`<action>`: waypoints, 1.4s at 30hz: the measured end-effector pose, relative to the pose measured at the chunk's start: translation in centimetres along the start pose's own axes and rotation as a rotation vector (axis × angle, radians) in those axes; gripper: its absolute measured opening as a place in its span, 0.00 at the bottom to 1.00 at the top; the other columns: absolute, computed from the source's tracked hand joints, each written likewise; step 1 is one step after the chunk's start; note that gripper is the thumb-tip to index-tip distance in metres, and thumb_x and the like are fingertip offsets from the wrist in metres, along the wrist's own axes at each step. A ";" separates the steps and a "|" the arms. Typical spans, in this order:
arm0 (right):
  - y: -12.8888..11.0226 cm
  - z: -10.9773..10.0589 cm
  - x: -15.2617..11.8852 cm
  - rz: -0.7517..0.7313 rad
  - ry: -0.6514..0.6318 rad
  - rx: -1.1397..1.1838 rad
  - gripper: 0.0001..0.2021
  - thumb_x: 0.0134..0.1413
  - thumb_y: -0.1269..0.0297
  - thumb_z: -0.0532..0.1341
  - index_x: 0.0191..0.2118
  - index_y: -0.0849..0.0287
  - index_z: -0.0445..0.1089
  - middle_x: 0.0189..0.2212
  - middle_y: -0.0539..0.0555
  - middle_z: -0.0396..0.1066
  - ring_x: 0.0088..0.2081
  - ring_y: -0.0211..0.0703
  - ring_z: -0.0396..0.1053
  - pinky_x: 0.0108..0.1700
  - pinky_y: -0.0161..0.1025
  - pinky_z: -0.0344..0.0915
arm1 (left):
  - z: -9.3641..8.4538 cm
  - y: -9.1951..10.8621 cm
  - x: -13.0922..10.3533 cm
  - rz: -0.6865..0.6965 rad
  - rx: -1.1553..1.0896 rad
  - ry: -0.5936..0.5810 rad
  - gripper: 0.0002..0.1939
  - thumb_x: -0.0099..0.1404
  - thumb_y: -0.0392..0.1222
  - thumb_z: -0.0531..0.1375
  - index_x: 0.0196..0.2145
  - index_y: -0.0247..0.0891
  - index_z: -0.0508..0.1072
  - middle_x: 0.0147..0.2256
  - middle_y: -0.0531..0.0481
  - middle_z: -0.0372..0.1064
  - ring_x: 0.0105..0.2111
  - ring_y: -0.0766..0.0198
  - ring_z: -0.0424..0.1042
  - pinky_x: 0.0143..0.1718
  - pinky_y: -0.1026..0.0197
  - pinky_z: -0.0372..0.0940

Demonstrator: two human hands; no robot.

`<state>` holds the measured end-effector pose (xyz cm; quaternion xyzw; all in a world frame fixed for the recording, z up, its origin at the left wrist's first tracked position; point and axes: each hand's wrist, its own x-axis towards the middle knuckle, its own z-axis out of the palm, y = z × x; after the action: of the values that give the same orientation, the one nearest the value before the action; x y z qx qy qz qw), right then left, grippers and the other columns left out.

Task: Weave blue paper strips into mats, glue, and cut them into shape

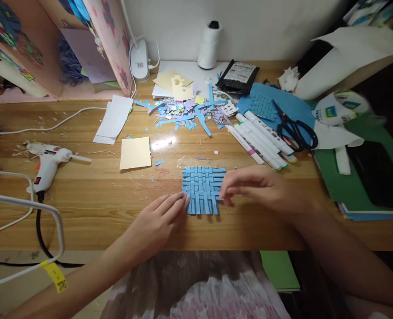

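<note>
A small woven mat of blue paper strips (201,184) lies flat on the desk, between my two hands. Loose strip ends stick out along its right and lower sides. My left hand (165,217) rests at the mat's lower left corner, fingers close together and their tips pressed on its edge. At the right side my right hand (256,188) is bent over the strip ends, thumb and fingertips drawn in around them. The fingers partly cover those ends, so the exact grip there is hidden.
Paper scraps (186,110) are heaped behind the mat, with a cream paper square (135,153) left of it. White markers (261,139) and black scissors (296,128) lie at the right. A glue gun (50,161) and its cable occupy the left. Another woven blue piece (263,106) lies behind the markers.
</note>
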<state>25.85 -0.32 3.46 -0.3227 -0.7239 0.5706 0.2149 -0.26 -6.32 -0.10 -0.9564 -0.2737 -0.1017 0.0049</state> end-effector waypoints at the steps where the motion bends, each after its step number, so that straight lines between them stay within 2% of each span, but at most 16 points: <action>1: 0.0 -0.3 -0.1 0.018 0.040 0.009 0.09 0.60 0.67 0.55 0.36 0.57 0.72 0.28 0.50 0.74 0.32 0.37 0.71 0.36 0.36 0.67 | 0.0 -0.1 0.0 0.000 -0.011 0.007 0.19 0.68 0.31 0.44 0.52 0.22 0.65 0.47 0.38 0.69 0.50 0.54 0.66 0.50 0.55 0.64; 4: 0.5 -0.7 -0.1 0.053 0.119 -0.169 0.07 0.58 0.64 0.57 0.38 0.58 0.72 0.32 0.52 0.74 0.35 0.40 0.71 0.38 0.38 0.67 | -0.2 -0.4 0.1 -0.008 -0.068 0.025 0.18 0.68 0.32 0.46 0.52 0.23 0.65 0.46 0.38 0.69 0.49 0.55 0.66 0.49 0.56 0.65; 8: 1.1 0.2 0.2 0.008 0.022 -0.479 0.06 0.51 0.65 0.63 0.36 0.59 0.72 0.35 0.53 0.72 0.36 0.42 0.68 0.39 0.39 0.65 | 0.0 -0.2 0.2 -0.066 -0.119 0.045 0.18 0.68 0.32 0.46 0.53 0.25 0.64 0.46 0.39 0.69 0.48 0.55 0.67 0.47 0.53 0.66; 12: 1.4 1.4 0.3 -0.047 0.012 -0.609 0.07 0.49 0.73 0.62 0.36 0.60 0.70 0.35 0.54 0.69 0.38 0.42 0.66 0.39 0.38 0.63 | 0.7 0.9 0.1 -0.132 -0.068 0.061 0.19 0.68 0.32 0.46 0.53 0.24 0.64 0.47 0.38 0.68 0.49 0.53 0.65 0.47 0.52 0.66; 17: 1.8 1.5 0.3 -0.074 -0.029 -0.661 0.10 0.45 0.74 0.61 0.37 0.60 0.69 0.37 0.54 0.68 0.40 0.44 0.65 0.42 0.39 0.62 | 1.3 1.7 -0.2 -0.166 -0.022 0.069 0.19 0.68 0.32 0.46 0.54 0.25 0.63 0.50 0.37 0.65 0.51 0.52 0.63 0.49 0.52 0.64; 23: 1.9 1.3 0.4 -0.077 -0.018 -0.672 0.08 0.46 0.79 0.57 0.32 0.60 0.68 0.33 0.53 0.67 0.36 0.41 0.65 0.38 0.37 0.61 | 1.4 1.6 -0.1 -0.197 -0.030 0.099 0.18 0.67 0.30 0.47 0.53 0.25 0.65 0.50 0.35 0.62 0.53 0.49 0.60 0.50 0.50 0.64; 28: 1.8 1.2 0.3 -0.073 -0.026 -0.657 0.06 0.48 0.75 0.60 0.34 0.61 0.69 0.34 0.53 0.67 0.37 0.41 0.65 0.39 0.36 0.62 | 1.6 1.6 -0.3 -0.176 -0.049 0.107 0.18 0.67 0.31 0.48 0.53 0.22 0.63 0.51 0.36 0.63 0.53 0.51 0.59 0.51 0.52 0.63; 32: 1.9 1.6 0.4 -0.068 0.001 -0.659 0.09 0.47 0.70 0.63 0.37 0.61 0.69 0.36 0.54 0.68 0.39 0.43 0.66 0.41 0.37 0.63 | 1.8 1.6 -0.4 -0.161 -0.080 0.120 0.18 0.66 0.29 0.49 0.53 0.23 0.63 0.52 0.39 0.63 0.54 0.54 0.59 0.50 0.54 0.63; 37: 2.1 2.6 0.5 -0.069 0.085 -0.770 0.06 0.47 0.71 0.61 0.35 0.61 0.69 0.35 0.55 0.69 0.39 0.45 0.66 0.41 0.39 0.64 | 2.1 1.7 -0.5 -0.180 -0.092 0.112 0.19 0.66 0.29 0.51 0.54 0.24 0.62 0.54 0.40 0.63 0.55 0.54 0.58 0.52 0.54 0.61; 42: 2.0 3.0 0.4 -0.095 0.077 -0.839 0.04 0.50 0.72 0.59 0.34 0.62 0.70 0.34 0.56 0.69 0.39 0.45 0.67 0.41 0.39 0.65 | 1.9 1.7 -0.5 -0.175 -0.080 0.116 0.18 0.66 0.30 0.50 0.53 0.24 0.63 0.53 0.40 0.64 0.54 0.54 0.60 0.51 0.55 0.61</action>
<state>24.03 -1.82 0.70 -0.3694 -0.8991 0.2034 0.1177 0.63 -7.88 -1.98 -0.9207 -0.3514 -0.1677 -0.0262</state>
